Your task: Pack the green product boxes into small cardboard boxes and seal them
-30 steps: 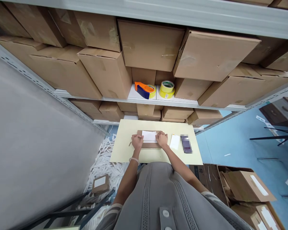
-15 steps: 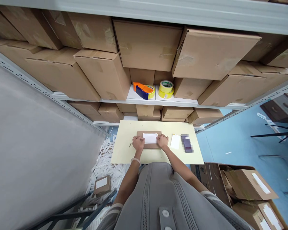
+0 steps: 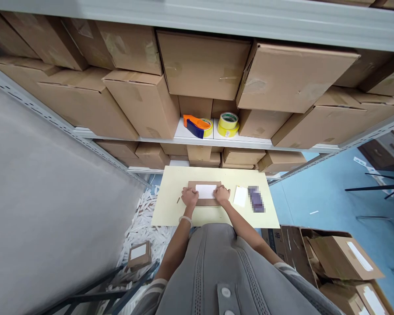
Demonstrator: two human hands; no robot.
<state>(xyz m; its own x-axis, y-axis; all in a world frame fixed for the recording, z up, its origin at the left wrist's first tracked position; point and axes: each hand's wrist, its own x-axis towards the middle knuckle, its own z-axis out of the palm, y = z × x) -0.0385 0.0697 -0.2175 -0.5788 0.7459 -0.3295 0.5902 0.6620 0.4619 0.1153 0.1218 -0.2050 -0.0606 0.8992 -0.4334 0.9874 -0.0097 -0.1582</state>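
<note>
A flat brown cardboard box [image 3: 204,201] lies on a pale yellow table [image 3: 174,210], with a white label [image 3: 205,191] on its top. My left hand [image 3: 189,197] grips the box's left end and my right hand [image 3: 222,195] its right end, fingertips close to the label. To the right of my right hand lie a white card [image 3: 240,196] and a pixelated purple object [image 3: 256,199]; neither hand touches them.
Steel shelving packed with cardboard boxes stands beyond the table. An orange-and-blue tape dispenser [image 3: 195,126] and a yellow tape roll [image 3: 228,124] sit on a shelf. White packing strips cover the floor at left; an open carton [image 3: 292,249] stands at lower right.
The view has shifted slightly. Both hands stay on the box at its two ends, and the box has not visibly moved on the table.
</note>
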